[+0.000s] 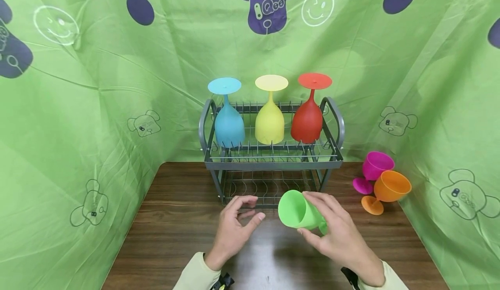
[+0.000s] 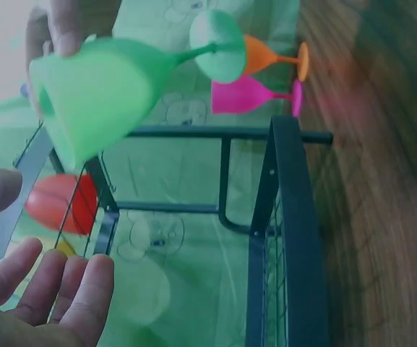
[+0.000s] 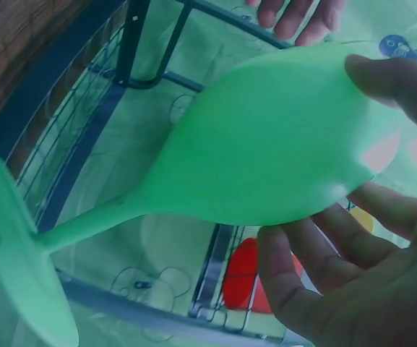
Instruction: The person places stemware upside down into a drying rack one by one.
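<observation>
My right hand grips a green goblet by its bowl, thumb on one side and fingers on the other. The goblet is tipped, its mouth toward the left hand; in the right wrist view its stem and round foot show whole. My left hand is held apart to the left of the goblet's mouth, fingers loosely bent with nothing between them. Behind both hands stands a grey two-tier dish rack. On its top tier, upside down, are a blue goblet, a yellow goblet and a red goblet.
A magenta goblet and an orange goblet stand on the brown wooden table, right of the rack. The rack's lower wire tier sits just behind the hands. Green printed cloth encloses the back and sides.
</observation>
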Available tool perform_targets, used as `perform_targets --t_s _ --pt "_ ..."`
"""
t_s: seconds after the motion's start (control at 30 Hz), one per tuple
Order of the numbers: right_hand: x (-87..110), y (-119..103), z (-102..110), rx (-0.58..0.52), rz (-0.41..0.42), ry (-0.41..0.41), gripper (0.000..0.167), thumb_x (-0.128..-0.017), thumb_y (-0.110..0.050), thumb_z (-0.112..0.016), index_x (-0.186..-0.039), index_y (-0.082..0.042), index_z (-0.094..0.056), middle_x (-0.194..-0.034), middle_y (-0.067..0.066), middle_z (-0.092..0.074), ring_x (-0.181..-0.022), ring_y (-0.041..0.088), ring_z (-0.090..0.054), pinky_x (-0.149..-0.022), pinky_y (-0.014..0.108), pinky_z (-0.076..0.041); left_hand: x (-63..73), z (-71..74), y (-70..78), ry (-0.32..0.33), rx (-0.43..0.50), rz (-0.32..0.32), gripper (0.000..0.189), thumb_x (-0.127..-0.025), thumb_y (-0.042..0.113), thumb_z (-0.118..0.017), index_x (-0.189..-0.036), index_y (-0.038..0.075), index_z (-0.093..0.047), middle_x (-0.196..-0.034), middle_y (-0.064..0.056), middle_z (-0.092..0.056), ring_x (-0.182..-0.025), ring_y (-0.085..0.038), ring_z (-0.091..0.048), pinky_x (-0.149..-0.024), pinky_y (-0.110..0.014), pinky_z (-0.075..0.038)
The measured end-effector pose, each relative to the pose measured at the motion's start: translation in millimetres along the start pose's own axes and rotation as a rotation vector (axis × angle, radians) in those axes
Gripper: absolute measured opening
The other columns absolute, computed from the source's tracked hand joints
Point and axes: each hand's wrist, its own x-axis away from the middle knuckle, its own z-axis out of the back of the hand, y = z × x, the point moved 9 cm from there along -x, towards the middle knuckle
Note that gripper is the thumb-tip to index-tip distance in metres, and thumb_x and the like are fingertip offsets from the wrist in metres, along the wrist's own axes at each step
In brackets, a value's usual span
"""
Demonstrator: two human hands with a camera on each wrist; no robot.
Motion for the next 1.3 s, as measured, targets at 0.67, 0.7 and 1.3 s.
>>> perform_targets --t_s 0.67,0.7,1.3 --pt "-10.7 -39 -45 0.266 0.261 -0.294 0.087 -0.063 -0.032 -0.1 -0.14 -0.009 -0.066 -0.134 0.006 -0.066 -0.119 0.024 -0.064 -0.088 0.043 -0.06 15.2 -37.9 -1.9 -0.182 0.03 0.021 0.073 -0.083 0.03 -0.093 -0.145 0.022 -0.056 -0.14 -0.009 -0.059 -0.129 -0.029 -0.062 -0.099 -0.038 -0.061" --pt "-10.8 -42 -46 0.274 0.275 -0.301 0.087 -0.063 -0.033 -0.1 -0.14 -0.009 -0.066 -0.134 0.006 -0.066 -0.119 0.024 -0.063 -0.088 0.043 -0.06 16.0 -39.3 -2.3 -0.188 0.034 0.023 0.074 -0.082 0.03 -0.093 -0.145 0.023 -0.055 -0.139 -0.006 -0.059 -0.129 -0.027 -0.062 -0.099 -0.038 -0.061" --pt "-13.4 -63 -56 0.441 0.388 -0.386 0.077 -0.07 -0.03 -0.095 -0.139 -0.01 -0.067 -0.133 0.006 -0.066 -0.117 0.027 -0.063 -0.082 0.043 -0.058 23.0 -46.8 -7.4 -0.198 0.077 0.072 0.071 -0.085 0.029 -0.091 -0.145 0.016 -0.054 -0.143 -0.003 -0.057 -0.13 -0.029 -0.06 -0.099 -0.036 -0.061"
